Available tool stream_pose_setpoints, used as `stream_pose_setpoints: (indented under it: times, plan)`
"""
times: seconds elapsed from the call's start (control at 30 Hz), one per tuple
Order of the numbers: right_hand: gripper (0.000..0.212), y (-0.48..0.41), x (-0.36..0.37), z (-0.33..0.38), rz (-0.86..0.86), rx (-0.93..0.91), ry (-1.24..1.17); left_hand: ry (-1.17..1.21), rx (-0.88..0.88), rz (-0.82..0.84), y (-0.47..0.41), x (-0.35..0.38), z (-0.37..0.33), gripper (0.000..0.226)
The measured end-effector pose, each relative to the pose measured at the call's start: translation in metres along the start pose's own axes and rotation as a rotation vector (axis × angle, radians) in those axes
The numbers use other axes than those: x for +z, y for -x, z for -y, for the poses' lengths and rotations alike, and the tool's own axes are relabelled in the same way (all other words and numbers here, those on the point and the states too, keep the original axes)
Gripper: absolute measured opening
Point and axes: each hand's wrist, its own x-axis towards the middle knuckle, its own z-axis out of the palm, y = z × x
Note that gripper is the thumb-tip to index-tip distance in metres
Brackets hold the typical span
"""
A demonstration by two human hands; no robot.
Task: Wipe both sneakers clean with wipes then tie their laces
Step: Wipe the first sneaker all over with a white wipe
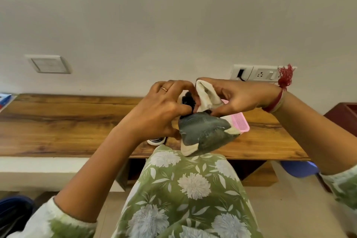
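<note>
The grey sneaker (204, 133), cream-trimmed with black laces, is being held over the table's (58, 121) near edge. The left hand (160, 108) is gripping its laced top, and the right hand (241, 98) is pinching its cream collar.

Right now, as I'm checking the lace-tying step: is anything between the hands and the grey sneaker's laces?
Nothing visible does. The left hand and right hand both grip the grey sneaker, fingers at its black laces. The pink object lies behind it on the table, out of the way.
</note>
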Motion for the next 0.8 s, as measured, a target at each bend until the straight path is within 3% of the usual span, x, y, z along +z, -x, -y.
stream_pose_setpoints:
  times: [0.27, 0.47, 0.57, 0.63, 0.8]
  plan:
    - [0.058, -0.002, 0.017, 0.005, 0.005, 0.029, -0.116, -0.035, 0.112, -0.006, -0.011, 0.012, 0.009, 0.032]
    - [0.057, 0.0, 0.044, -0.001, -0.115, 0.074, 0.029, 0.736, -0.142, 0.598, -0.012, 0.011, 0.029, 0.03]
    - [0.056, -0.01, 0.061, 0.0, -0.146, 0.086, 0.146, 0.879, -0.256, 0.873, -0.023, 0.004, 0.035, 0.026]
    - [0.057, -0.017, 0.066, 0.003, -0.204, 0.048, 0.195, 0.789, -0.191, 0.856, -0.029, 0.011, 0.036, 0.023]
    - [0.064, -0.025, 0.071, 0.004, -0.326, 0.067, 0.32, 0.818, -0.208, 0.788, -0.036, 0.014, 0.03, 0.027]
